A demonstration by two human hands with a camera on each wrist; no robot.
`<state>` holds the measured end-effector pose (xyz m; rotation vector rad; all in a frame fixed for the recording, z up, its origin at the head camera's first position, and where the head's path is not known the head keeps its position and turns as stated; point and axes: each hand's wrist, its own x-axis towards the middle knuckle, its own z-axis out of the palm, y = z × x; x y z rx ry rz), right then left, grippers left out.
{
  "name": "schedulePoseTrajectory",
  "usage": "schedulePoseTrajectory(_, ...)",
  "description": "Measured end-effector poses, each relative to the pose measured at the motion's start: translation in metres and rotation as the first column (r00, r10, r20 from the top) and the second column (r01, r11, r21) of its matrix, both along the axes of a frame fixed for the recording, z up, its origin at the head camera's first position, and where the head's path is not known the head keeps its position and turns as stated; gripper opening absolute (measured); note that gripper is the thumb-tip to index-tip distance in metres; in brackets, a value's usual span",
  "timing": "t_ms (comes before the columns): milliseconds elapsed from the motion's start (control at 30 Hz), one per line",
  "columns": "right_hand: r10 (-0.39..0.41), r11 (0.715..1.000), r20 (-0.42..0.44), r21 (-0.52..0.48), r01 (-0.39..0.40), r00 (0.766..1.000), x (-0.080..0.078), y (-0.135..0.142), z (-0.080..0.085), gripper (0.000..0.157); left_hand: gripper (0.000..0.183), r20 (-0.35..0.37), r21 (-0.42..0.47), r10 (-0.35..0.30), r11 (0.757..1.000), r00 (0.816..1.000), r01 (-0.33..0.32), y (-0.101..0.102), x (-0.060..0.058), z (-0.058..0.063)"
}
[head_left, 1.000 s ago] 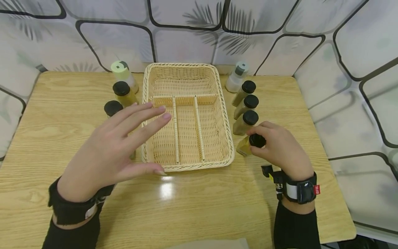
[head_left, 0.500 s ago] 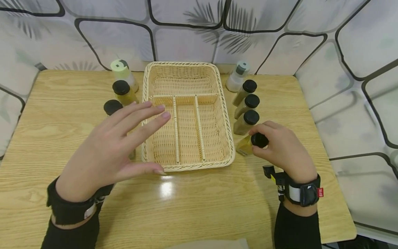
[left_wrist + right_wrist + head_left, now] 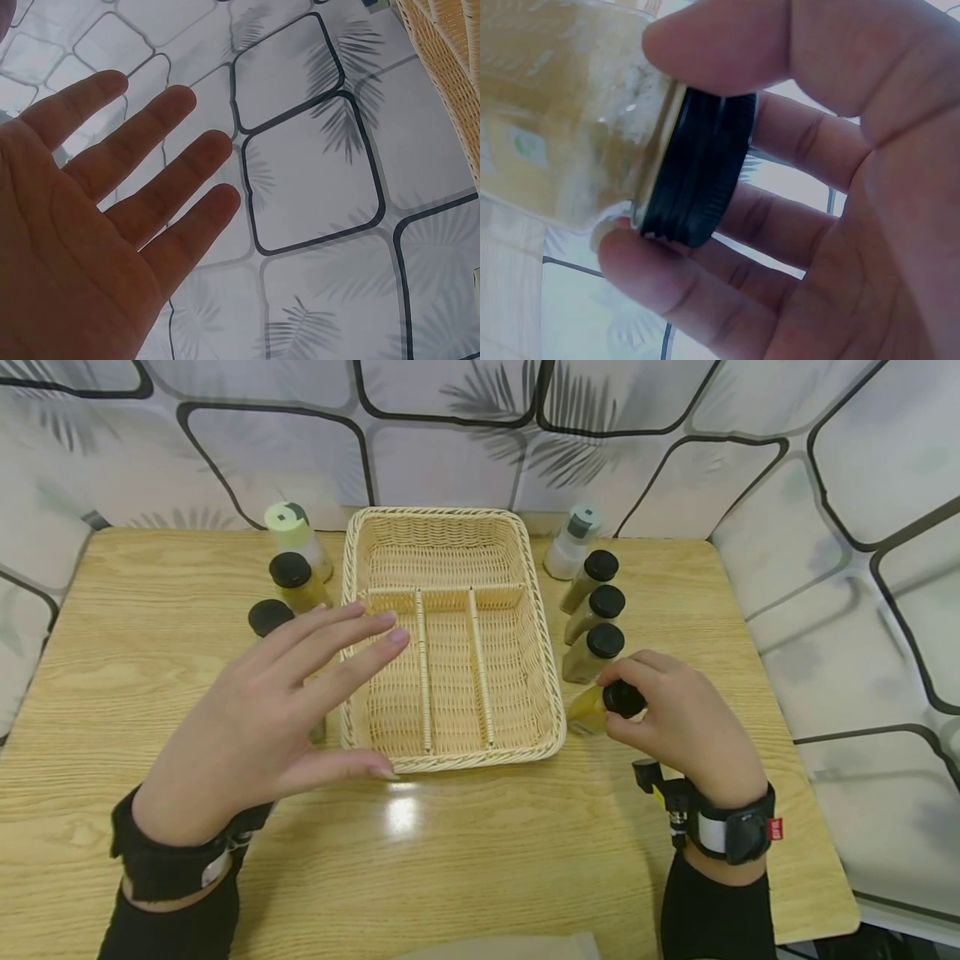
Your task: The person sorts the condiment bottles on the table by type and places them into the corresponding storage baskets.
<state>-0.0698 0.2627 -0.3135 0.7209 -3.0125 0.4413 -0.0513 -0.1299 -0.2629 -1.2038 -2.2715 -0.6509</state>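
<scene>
labels: the jar (image 3: 587, 710) carries a small pale label (image 3: 529, 146) with a green mark, and its glass bears raised lettering; neither is legible in the right wrist view. a red tag (image 3: 775, 828) on the right wristband (image 3: 742, 835) shows white marks too small to read.

materials: the jar is clear with a pale yellow tint, fitted with a ribbed black cap (image 3: 705, 169). the basket (image 3: 480, 760) is woven, rectangular with rounded corners, and divided into one wide far compartment and three narrow near ones. the tabletop (image 3: 450, 860) is wood-grained. three black-capped jars (image 3: 579, 662) and a pale bottle (image 3: 564, 558) stand in a row along the basket's right side; a green-capped bottle (image 3: 288, 527) and two further black-capped containers (image 3: 292, 572) are visible on its left.

position: the jar sits just beside the basket's near right side, tilted, cap toward the palm; base contact with the tabletop cannot be confirmed.

hands: the right hand (image 3: 678, 718) pinches the jar at cap and neck between thumb and fingers. the left hand (image 3: 262, 710) is spread, fingers apart and holding nothing, over the basket's left edge; contact with the rim cannot be determined.
</scene>
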Motion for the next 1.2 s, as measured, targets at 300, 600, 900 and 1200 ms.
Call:
schedulePoseTrajectory(300, 0.032, 0.999, -0.040, -0.021, -0.032, 0.999, 0.005, -0.004, 0.004, 0.031, 0.081, 0.008, -0.010, -0.001, 1.000, 1.000, 0.001, -0.001, -0.002, -0.002)
schedulePoseTrajectory(600, 0.088, 0.993, -0.134, -0.062, -0.097, 0.987, 0.006, -0.007, 0.007, 0.032, 0.081, 0.006, -0.015, 0.001, 1.000, 1.000, -0.001, -0.001, -0.002, -0.002)
schedulePoseTrajectory(900, 0.077, 0.993, -0.158, -0.074, -0.089, 0.984, 0.012, -0.013, 0.014, 0.030, 0.082, 0.022, -0.022, 0.008, 1.000, 1.000, -0.008, -0.002, -0.002, -0.004)
schedulePoseTrajectory(1200, 0.070, 0.987, -0.258, -0.125, -0.105, 0.964, 0.016, -0.014, 0.016, 0.024, 0.081, 0.021, -0.014, -0.002, 1.000, 1.000, 0.002, 0.000, -0.003, -0.004)
